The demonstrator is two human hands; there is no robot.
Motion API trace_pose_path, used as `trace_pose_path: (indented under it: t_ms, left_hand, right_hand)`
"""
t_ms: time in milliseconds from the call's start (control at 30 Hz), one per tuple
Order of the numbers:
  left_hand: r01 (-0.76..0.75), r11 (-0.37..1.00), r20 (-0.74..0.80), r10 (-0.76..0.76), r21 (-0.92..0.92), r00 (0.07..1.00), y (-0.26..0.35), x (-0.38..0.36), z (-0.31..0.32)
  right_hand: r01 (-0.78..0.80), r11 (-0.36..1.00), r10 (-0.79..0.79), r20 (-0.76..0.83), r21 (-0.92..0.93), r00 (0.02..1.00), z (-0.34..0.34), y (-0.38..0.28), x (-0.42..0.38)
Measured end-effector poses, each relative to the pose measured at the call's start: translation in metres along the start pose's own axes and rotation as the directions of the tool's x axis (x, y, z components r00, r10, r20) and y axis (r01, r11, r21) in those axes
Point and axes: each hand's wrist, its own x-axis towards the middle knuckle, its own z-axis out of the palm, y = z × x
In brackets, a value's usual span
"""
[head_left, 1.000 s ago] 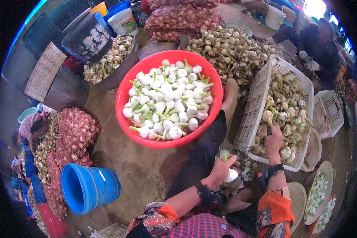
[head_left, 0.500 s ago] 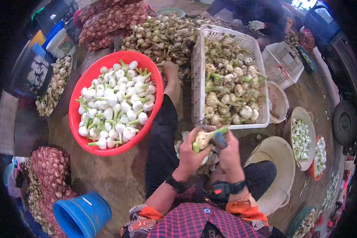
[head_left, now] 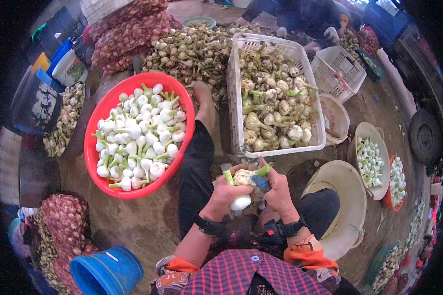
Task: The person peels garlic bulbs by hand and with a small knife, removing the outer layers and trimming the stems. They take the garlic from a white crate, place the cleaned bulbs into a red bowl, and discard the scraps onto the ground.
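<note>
- Clock centred on your hands; 12 is straight ahead.
- Step in hand looks like stripping the dirty outer skin — my read, from the dull bulb in your grip and the clean ones beside you.
- Work piece: round garlic bulb in dull cream-brown skin (head_left: pixel 242 177), between your hands, its thick green stem (head_left: pixel 264 170) pointing to 2 o'clock.
- Left hand (head_left: pixel 223 195): curled firmly round that bulb. A smooth white garlic bulb (head_left: pixel 240 202) sits just below, apparently tucked in the same grip.
- Right hand (head_left: pixel 278 192): half curled, thumb up by the stem. Small blue object (head_left: pixel 261 184) at its fingers — tool or finger guard, I can't make out, nor how tight the hold is.
- Next move calls for a steady left hold, right hand working from the stem end, white bulb kept from slipping.
- Wide round red plastic basin (head_left: pixel 90 147), 10 o'clock: clean white bulbs (head_left: pixel 133 132).
- White rectangular plastic crate (head_left: pixel 235 108), 12 to 1 o'clock: dirty bulbs (head_left: pixel 284 107).
</note>
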Motion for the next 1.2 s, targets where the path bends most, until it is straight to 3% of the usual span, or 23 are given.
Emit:
trace_pose_path:
  t_ms: [100, 200, 300, 333, 400, 433, 500, 567, 633, 700, 733, 767, 800, 867, 900, 933, 967, 1067, 1100, 1133, 1167, 1200]
  left_hand:
    - [0.083, 0.995, 0.058, -0.080, -0.050, 0.995, 0.009, -0.007, -0.003]
    - [0.179, 0.938, 0.124, -0.148, -0.298, 0.981, -0.004, -0.008, -0.011]
    - [0.344, 0.839, 0.233, -0.266, -0.421, 0.935, -0.019, -0.003, -0.025]
    - [0.357, 0.815, 0.285, -0.246, -0.457, 0.926, -0.023, -0.004, -0.025]
    - [0.388, 0.760, 0.382, -0.199, -0.521, 0.902, -0.030, -0.005, -0.024]
    - [0.398, 0.749, 0.536, -0.068, -0.529, 0.841, -0.034, -0.001, -0.027]
    - [0.358, 0.805, 0.310, -0.229, -0.474, 0.923, -0.040, 0.009, -0.029]
    - [0.267, 0.849, -0.047, -0.322, -0.456, 0.945, -0.027, 0.015, 0.001]
    - [0.177, 0.969, -0.094, -0.195, -0.171, 0.976, -0.029, 0.008, 0.006]
    - [0.038, 0.998, -0.137, -0.032, 0.040, 0.990, -0.035, -0.001, 0.019]
    - [-0.006, 1.000, -0.153, 0.007, 0.003, 0.988, -0.039, -0.001, 0.020]
    - [-0.057, 0.998, -0.174, 0.050, -0.033, 0.984, -0.042, 0.001, 0.019]
    - [-0.112, 0.992, -0.192, 0.098, -0.065, 0.977, -0.041, 0.004, 0.017]
    - [0.030, 0.993, -0.072, -0.039, -0.117, 0.997, -0.025, -0.003, 0.009]
    - [0.074, 0.990, 0.006, -0.073, -0.124, 0.997, -0.022, -0.005, 0.004]
    - [0.117, 0.985, 0.085, -0.107, -0.127, 0.991, -0.021, -0.006, 0.001]
    - [0.124, 0.986, 0.053, -0.118, -0.114, 0.992, -0.023, -0.008, -0.003]
    - [0.092, 0.947, 0.207, -0.028, -0.308, 0.978, -0.026, -0.017, -0.007]
    - [0.088, 0.970, 0.241, -0.031, -0.226, 0.970, -0.017, -0.021, -0.009]
    - [0.077, 0.987, 0.275, -0.035, -0.143, 0.961, -0.007, -0.025, -0.012]
    - [0.057, 0.995, 0.287, -0.031, -0.084, 0.958, 0.005, -0.024, -0.004]
    - [0.032, 0.999, 0.293, -0.023, -0.025, 0.956, 0.014, -0.023, 0.001]
  right_hand:
    - [0.062, 0.997, -0.062, 0.020, -0.035, 0.998, -0.001, -0.002, -0.003]
    - [0.013, 1.000, -0.013, 0.021, -0.003, 1.000, -0.001, -0.012, -0.004]
    - [0.019, 1.000, -0.019, -0.041, 0.017, 0.999, -0.001, -0.011, -0.005]
    - [0.038, 0.999, -0.037, -0.070, 0.016, 0.997, 0.000, -0.009, -0.005]
    - [-0.022, 0.974, 0.058, -0.152, 0.227, 0.987, 0.006, -0.003, -0.006]
    - [-0.045, 0.943, 0.111, -0.184, 0.331, 0.977, 0.008, 0.001, -0.008]
    - [-0.015, 0.989, 0.050, -0.235, 0.150, 0.971, 0.009, 0.011, -0.010]
    - [0.010, 0.993, -0.042, -0.270, -0.119, 0.962, 0.005, 0.002, -0.009]
    - [0.019, 0.889, -0.158, -0.266, -0.458, 0.951, -0.004, -0.023, -0.008]
    - [0.044, 0.862, -0.172, -0.209, -0.504, 0.963, -0.004, -0.019, -0.013]
    - [0.061, 0.851, -0.175, -0.172, -0.522, 0.969, -0.001, -0.017, -0.015]
    - [0.085, 0.902, -0.191, -0.214, -0.424, 0.958, -0.001, -0.028, -0.015]
    - [0.020, 0.972, -0.083, -0.261, -0.236, 0.962, -0.001, -0.022, -0.015]
    - [-0.116, 0.980, 0.160, -0.291, 0.162, 0.943, -0.004, -0.011, -0.015]
    - [-0.170, 0.853, 0.317, -0.232, 0.493, 0.920, -0.006, -0.008, -0.015]
    - [-0.223, 0.717, 0.448, -0.191, 0.660, 0.873, -0.008, -0.003, -0.012]
    - [-0.238, 0.691, 0.501, -0.214, 0.682, 0.839, -0.010, 0.010, -0.010]
    - [-0.199, 0.588, 0.641, -0.301, 0.784, 0.706, -0.020, 0.061, -0.001]
    - [-0.380, 0.780, 0.588, -0.373, 0.498, 0.718, -0.022, 0.086, 0.001]
    - [-0.450, 0.886, 0.461, -0.317, 0.111, 0.829, -0.020, 0.084, -0.003]
    - [-0.398, 0.868, 0.354, -0.191, -0.298, 0.915, -0.018, 0.078, -0.005]
    - [-0.230, 0.725, 0.290, -0.015, -0.649, 0.957, -0.014, 0.074, -0.007]
